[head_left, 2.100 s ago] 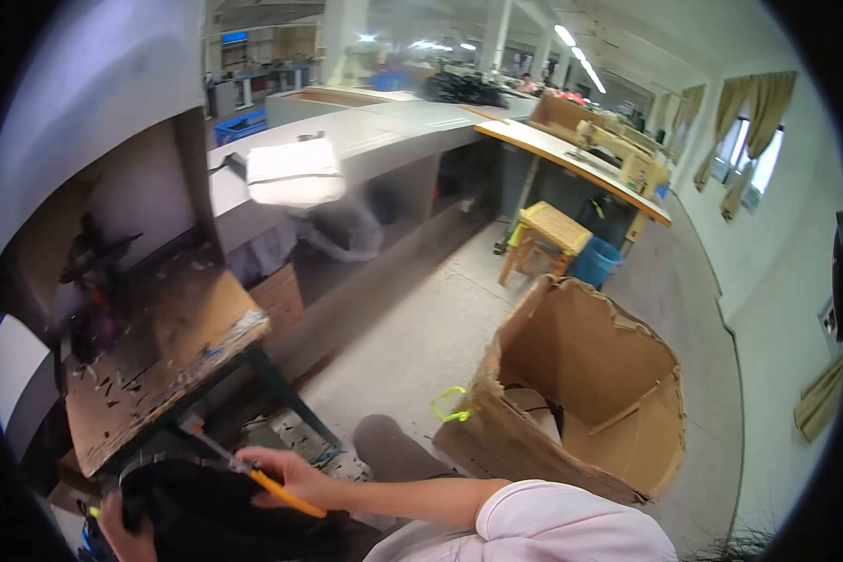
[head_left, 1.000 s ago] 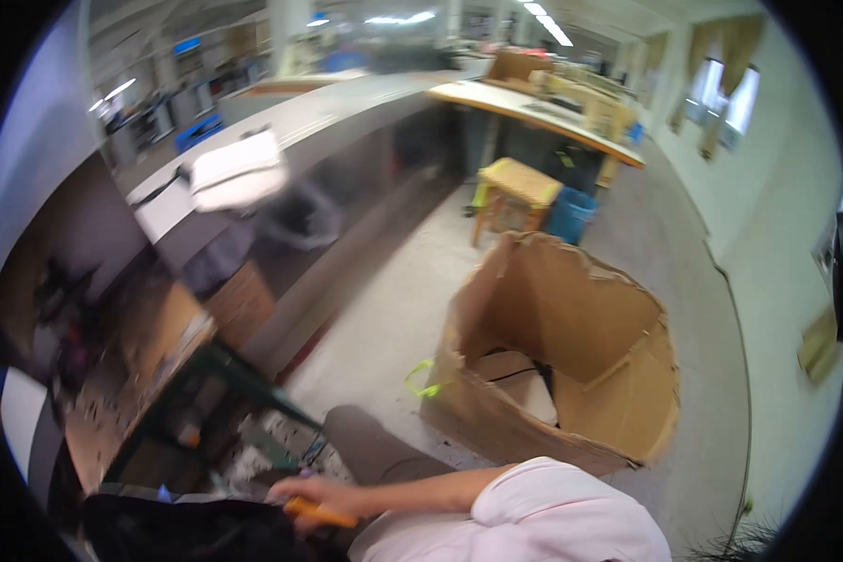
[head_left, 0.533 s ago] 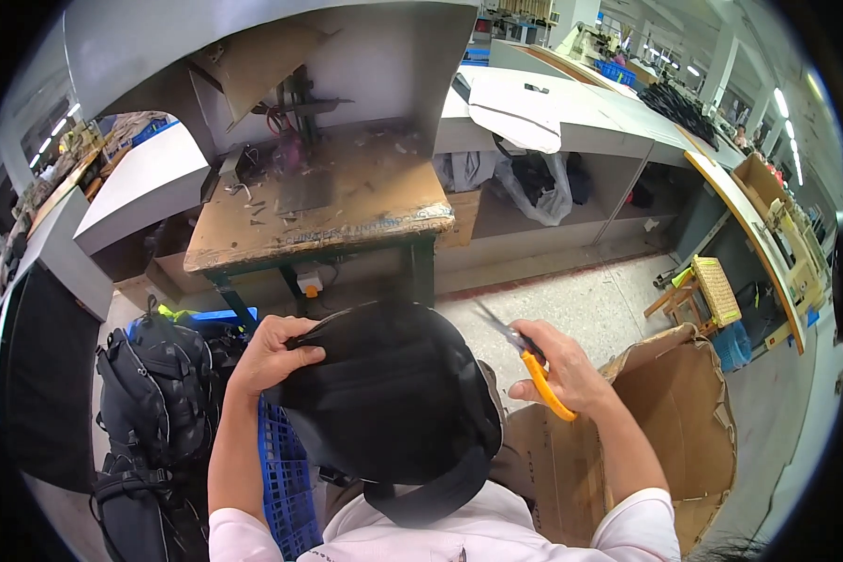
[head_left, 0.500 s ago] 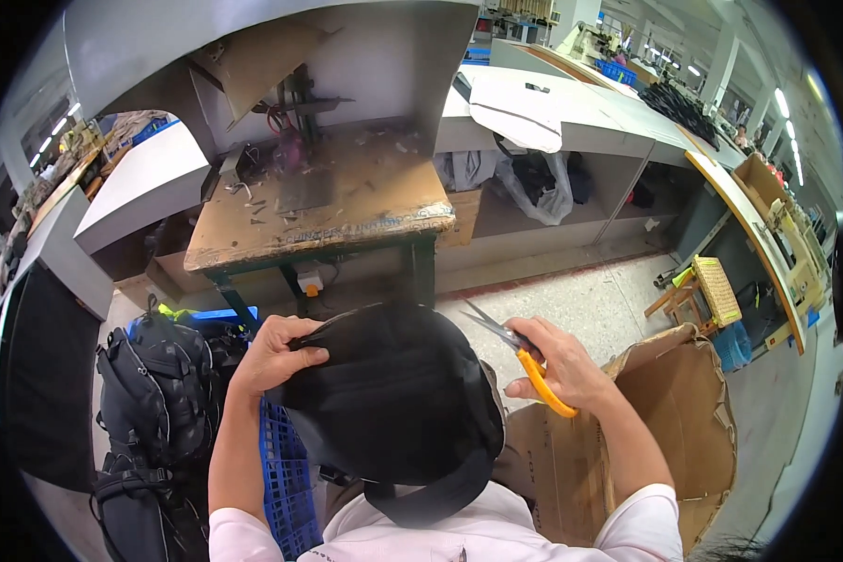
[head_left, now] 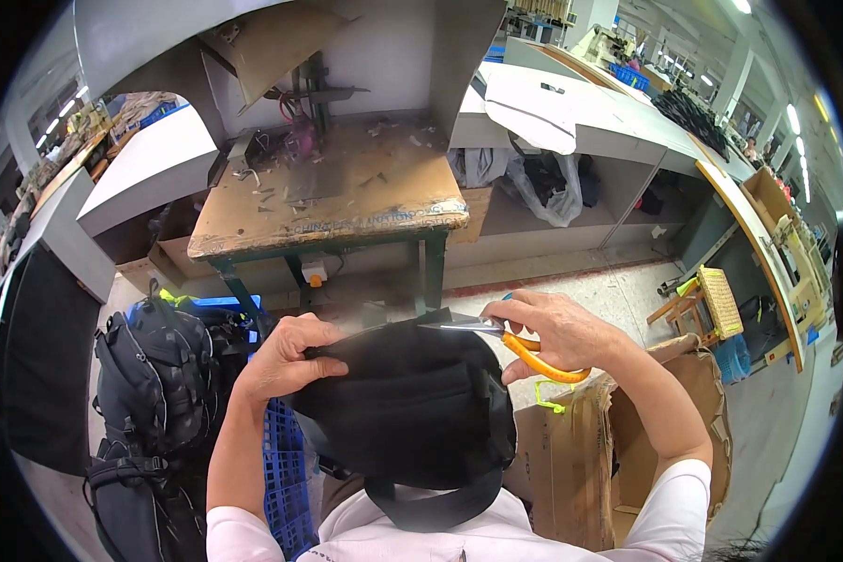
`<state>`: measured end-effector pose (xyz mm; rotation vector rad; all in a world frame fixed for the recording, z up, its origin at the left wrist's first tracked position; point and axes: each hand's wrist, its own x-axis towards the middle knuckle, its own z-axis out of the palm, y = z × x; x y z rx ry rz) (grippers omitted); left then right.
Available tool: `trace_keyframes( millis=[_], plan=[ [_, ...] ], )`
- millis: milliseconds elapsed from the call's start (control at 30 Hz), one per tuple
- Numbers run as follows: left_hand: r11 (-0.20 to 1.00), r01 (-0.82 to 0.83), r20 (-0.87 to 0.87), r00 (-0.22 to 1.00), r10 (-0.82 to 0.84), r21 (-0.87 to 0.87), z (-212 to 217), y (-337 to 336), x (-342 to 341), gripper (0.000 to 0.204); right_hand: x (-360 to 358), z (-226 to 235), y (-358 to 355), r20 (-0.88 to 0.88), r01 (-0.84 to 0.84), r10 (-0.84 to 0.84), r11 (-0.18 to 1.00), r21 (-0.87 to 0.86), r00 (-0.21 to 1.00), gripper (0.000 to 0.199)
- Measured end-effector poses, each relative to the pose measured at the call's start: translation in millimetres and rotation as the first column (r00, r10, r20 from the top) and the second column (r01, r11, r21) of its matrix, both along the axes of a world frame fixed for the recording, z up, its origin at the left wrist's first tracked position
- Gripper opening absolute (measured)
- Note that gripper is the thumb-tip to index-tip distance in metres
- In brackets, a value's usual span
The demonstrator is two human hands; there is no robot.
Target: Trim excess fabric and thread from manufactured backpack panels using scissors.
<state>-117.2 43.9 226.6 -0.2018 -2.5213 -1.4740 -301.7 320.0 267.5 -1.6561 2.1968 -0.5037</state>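
Note:
A black fabric bag (head_left: 403,403) with a wide strap loop at its near end lies in front of my body. My left hand (head_left: 295,356) pinches its far left edge between thumb and fingers. In my right hand (head_left: 562,332) is a pair of scissors (head_left: 543,363) with orange handles. Their blades point left and lie along the bag's far rim, near its top corner. Whether fabric sits between the blades I cannot tell. A bright yellow-green cord (head_left: 551,401) hangs just below my right hand.
Black backpacks (head_left: 155,375) are piled at the left, beside a blue plastic crate (head_left: 286,478). A large open cardboard box (head_left: 581,468) stands at the right. Ahead is a worn wooden table (head_left: 337,211) with scraps; a small stool (head_left: 717,300) stands farther right.
My right hand has brought the scissors left, from beside the bag to its far edge, and the blades have turned to point left. My left hand keeps its pinch.

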Motion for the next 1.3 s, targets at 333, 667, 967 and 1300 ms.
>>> trace_keyframes(
  millis=[333,667,967,1300],
  plan=[
    [1.000,-0.003,0.030,1.000,0.002,0.010,-1.9,-1.3,-0.4,0.033,-4.4,7.0,-4.4,-0.132,-0.163,0.151,0.983,-0.081,0.980,0.051],
    [1.000,0.028,0.038,0.999,-0.028,0.005,0.6,0.2,1.1,0.035,4.2,23.0,-13.3,-0.385,-0.274,0.204,0.952,-0.137,0.900,0.044],
    [1.000,-0.020,0.040,0.999,0.019,0.008,0.0,2.3,5.0,0.033,-1.5,27.9,-10.9,-0.246,-0.208,0.217,0.976,0.062,0.945,0.048],
    [1.000,0.015,0.026,1.000,-0.014,-0.008,-2.0,5.1,3.6,0.030,-2.7,30.4,-26.5,-0.286,-0.328,0.309,0.944,-0.022,0.907,0.045]
  ],
)
